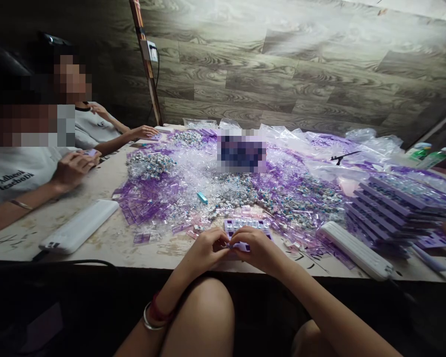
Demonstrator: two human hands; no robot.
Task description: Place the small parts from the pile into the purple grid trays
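My left hand [210, 245] and my right hand [258, 245] meet at the near edge of the table, fingertips almost touching. Both are closed in a pinch around a small purple plastic piece [241, 246], which the fingers partly cover. Just behind my fingers lies a purple tray [228, 227] with slots, several of them filled with transparent pieces. Beyond it spreads a wide heap of loose transparent and purple plastic parts [193, 173]. Small white-and-blue parts [238, 188] are mixed into the heap.
White power banks or similar long white units [83, 225] [357, 250] lie left and right. Stacked purple trays [382, 213] stand at right, near a blurred hand. Two co-workers sit at left, one hand holding a purple piece [91, 152]. Bottles [434, 157] and a turquoise object [202, 198] also show.
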